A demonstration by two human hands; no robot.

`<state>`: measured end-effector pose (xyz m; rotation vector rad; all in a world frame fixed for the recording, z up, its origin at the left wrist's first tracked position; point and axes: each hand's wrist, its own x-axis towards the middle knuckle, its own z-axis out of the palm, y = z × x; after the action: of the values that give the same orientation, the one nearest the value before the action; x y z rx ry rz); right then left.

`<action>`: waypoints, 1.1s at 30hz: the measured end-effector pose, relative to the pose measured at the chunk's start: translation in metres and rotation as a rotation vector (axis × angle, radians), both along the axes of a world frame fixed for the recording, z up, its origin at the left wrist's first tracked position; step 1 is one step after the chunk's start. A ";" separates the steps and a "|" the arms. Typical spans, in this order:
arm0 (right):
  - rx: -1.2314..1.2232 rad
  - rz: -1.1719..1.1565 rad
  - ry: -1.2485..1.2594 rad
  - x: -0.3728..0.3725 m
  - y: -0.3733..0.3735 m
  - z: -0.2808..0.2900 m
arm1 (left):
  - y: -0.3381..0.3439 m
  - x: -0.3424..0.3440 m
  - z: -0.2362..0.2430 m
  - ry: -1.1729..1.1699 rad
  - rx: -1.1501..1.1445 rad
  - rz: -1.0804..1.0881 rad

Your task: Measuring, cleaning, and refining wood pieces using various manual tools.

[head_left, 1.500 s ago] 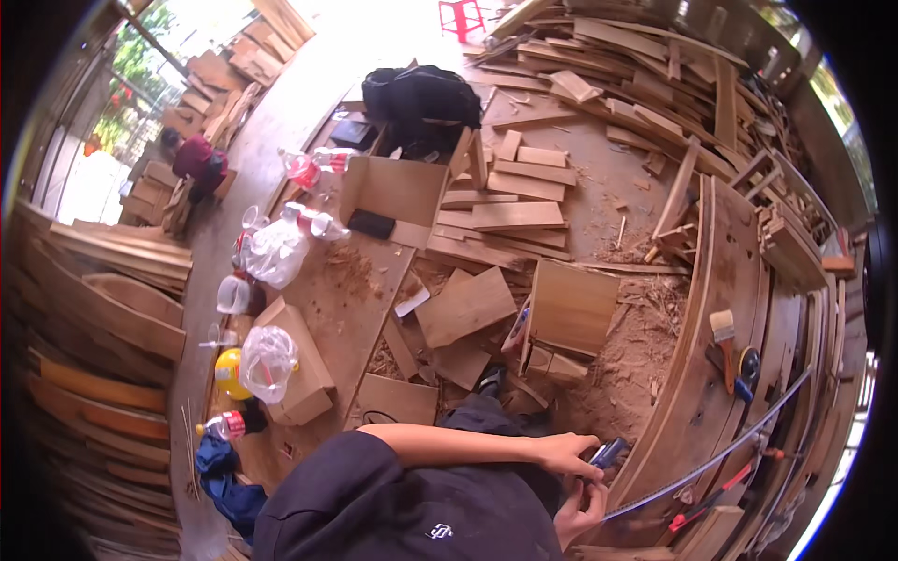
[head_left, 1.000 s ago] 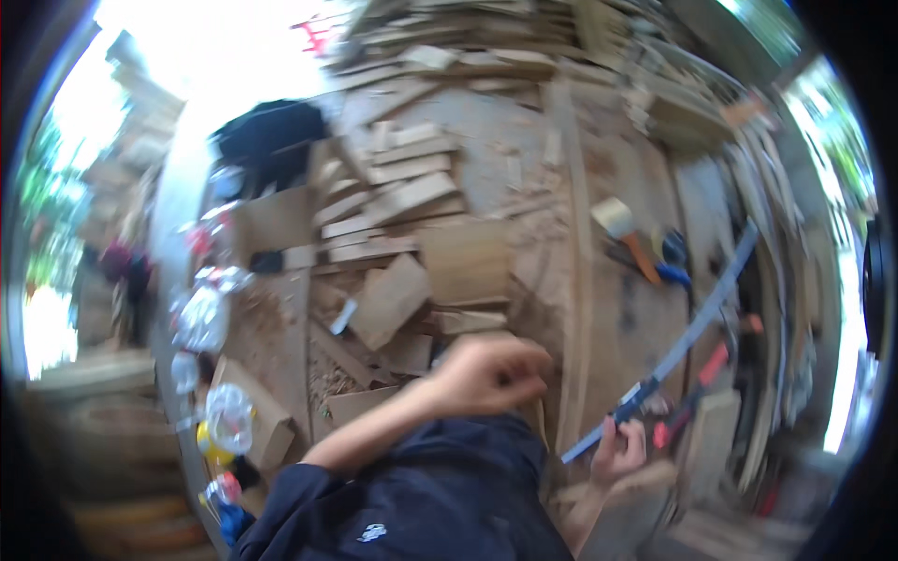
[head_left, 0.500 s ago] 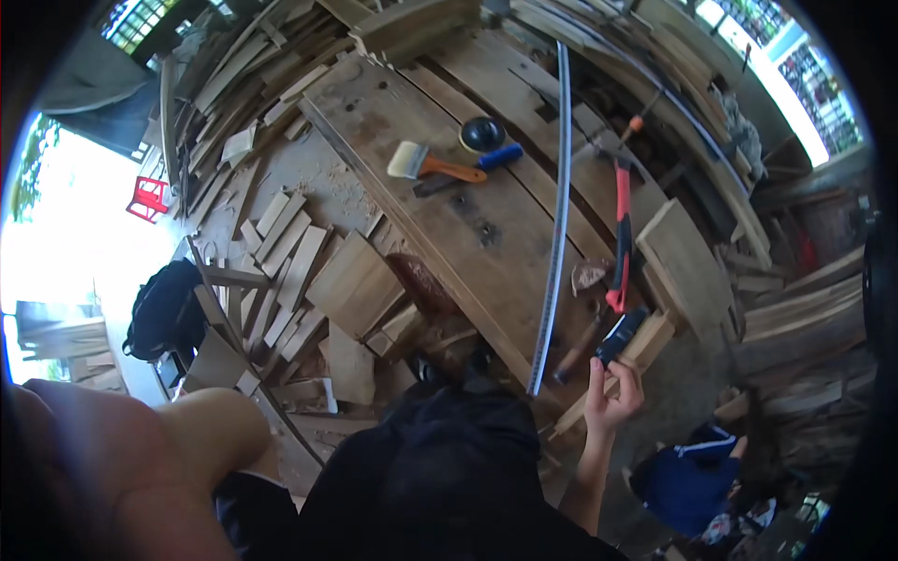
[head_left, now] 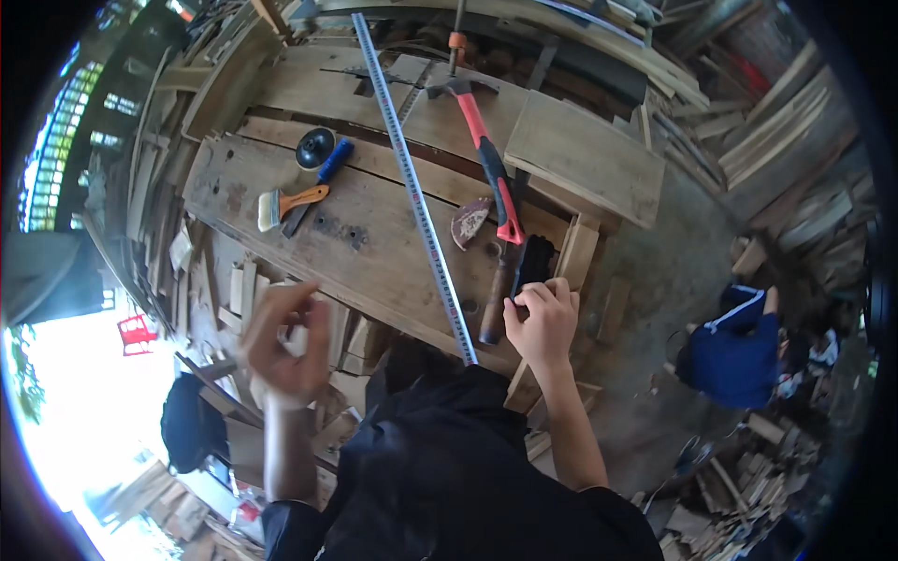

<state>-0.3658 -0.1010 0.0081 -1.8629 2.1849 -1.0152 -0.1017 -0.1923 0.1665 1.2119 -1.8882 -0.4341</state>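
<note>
My right hand is at the near right end of the wooden workbench. Its fingers close on the lower end of a small black object, whose exact kind I cannot make out. Just left of it lies a wooden-handled tool, and beyond is a claw hammer with a red and black handle. My left hand hovers near the bench's front edge, slightly blurred, fingers loosely bent and apart, nothing visible in them. A long steel ruler lies across the bench.
A paintbrush, a black round pad, a blue cylinder and a worn piece of sanding disc rest on the bench. A wide board sits at its right end. Another person in blue is low at the right.
My view has turned right, shifting the bench leftward. My left hand has come up from the lower left, toward the bench's front edge. My right hand stays by the black object.
</note>
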 end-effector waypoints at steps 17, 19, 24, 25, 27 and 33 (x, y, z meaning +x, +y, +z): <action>0.233 -0.186 -0.233 0.103 -0.033 0.011 | -0.085 -0.051 -0.204 -0.107 0.886 -0.077; 0.284 -0.192 -0.190 0.115 -0.031 -0.008 | -0.091 -0.053 -0.200 -0.058 0.929 -0.114; 0.237 0.056 -0.622 0.144 -0.045 -0.003 | -0.094 -0.016 -0.162 0.635 0.884 -0.209; 0.162 0.118 -0.619 0.153 -0.051 0.008 | -0.097 0.002 -0.148 0.703 0.867 -0.285; 0.105 0.246 -0.640 0.157 -0.060 0.015 | -0.115 0.035 -0.133 0.770 0.735 -0.201; -0.006 0.167 -0.239 0.162 -0.047 -0.032 | -0.167 0.170 -0.150 0.338 0.469 0.282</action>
<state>-0.2037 -0.1479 -0.0237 -1.7856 1.8625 -1.1452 0.0688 -0.3592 0.0167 1.5680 -1.3406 -0.8972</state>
